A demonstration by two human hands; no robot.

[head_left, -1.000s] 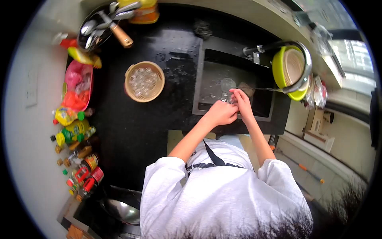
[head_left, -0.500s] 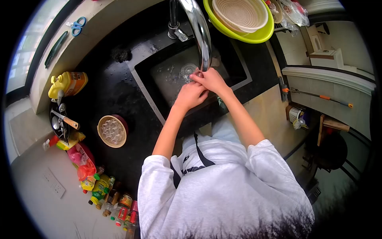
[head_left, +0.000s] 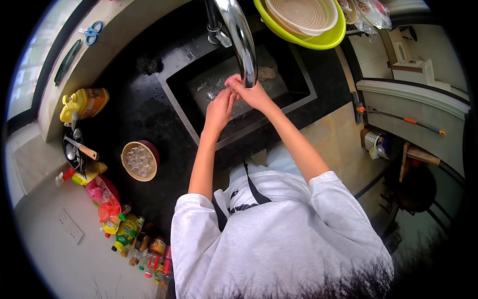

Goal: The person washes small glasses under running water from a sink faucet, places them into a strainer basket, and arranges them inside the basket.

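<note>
Both hands are over the black sink [head_left: 180, 112], below the end of the chrome faucet [head_left: 243, 42]. A small clear object [head_left: 211, 95] shows at the fingers of my left hand [head_left: 219, 110], which are closed on it. Close beside it, my right hand [head_left: 253, 95] has its fingers curled together near the spout, and anything inside them is hidden. Water ripples in the basin, where a pale item [head_left: 267, 73] lies at the far right. On the counter to the left, a round beige basket [head_left: 140, 160] holds several clear, cup-like pieces.
A green basin [head_left: 328, 41] with a pale strainer [head_left: 306, 15] sits at the back right. Along the left edge are a yellow jug [head_left: 85, 104], a utensil holder and several bottles. Blue scissors [head_left: 93, 33] lie on the sill. A dark scrubber [head_left: 149, 65] is left of the sink.
Both hands have shifted left, and the left hand has turned more upright. The small clear object now shows at the left fingers. The view has moved slightly.
</note>
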